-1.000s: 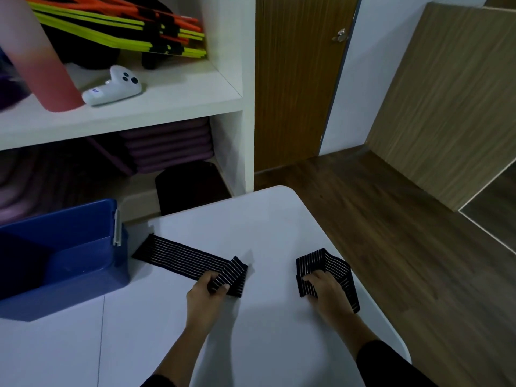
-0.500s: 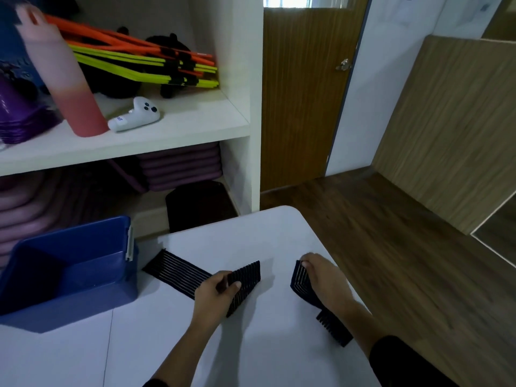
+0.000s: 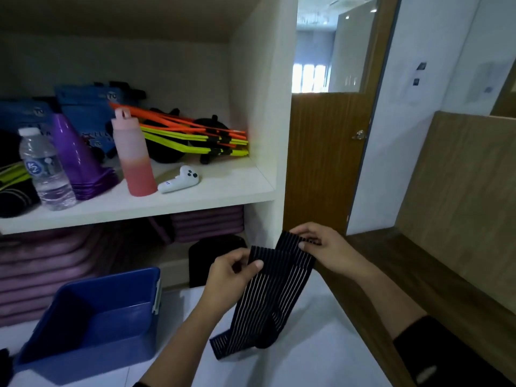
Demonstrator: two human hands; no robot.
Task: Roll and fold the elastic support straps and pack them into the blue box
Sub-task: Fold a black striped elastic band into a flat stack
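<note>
A black elastic strap with thin white stripes (image 3: 268, 297) is lifted above the white table (image 3: 307, 358). My left hand (image 3: 231, 275) pinches one upper end of it, thumb on top. My right hand (image 3: 326, 250) pinches the other upper end, a little higher and to the right. The strap hangs down between them in a loop, and its lower fold touches the table. The blue box (image 3: 92, 322) stands open on the table's left side, to the left of my left hand; its inside looks bare.
Behind the table is a white shelf unit (image 3: 223, 191) with a pink bottle (image 3: 134, 157), a water bottle, purple cones, a white controller and orange and yellow bars. Purple mats are stacked underneath. A wooden door and wood floor are on the right.
Both hands have risen off the table and come together, lifting the strap ends into the air. The camera has tilted upward, showing more of the shelf.
</note>
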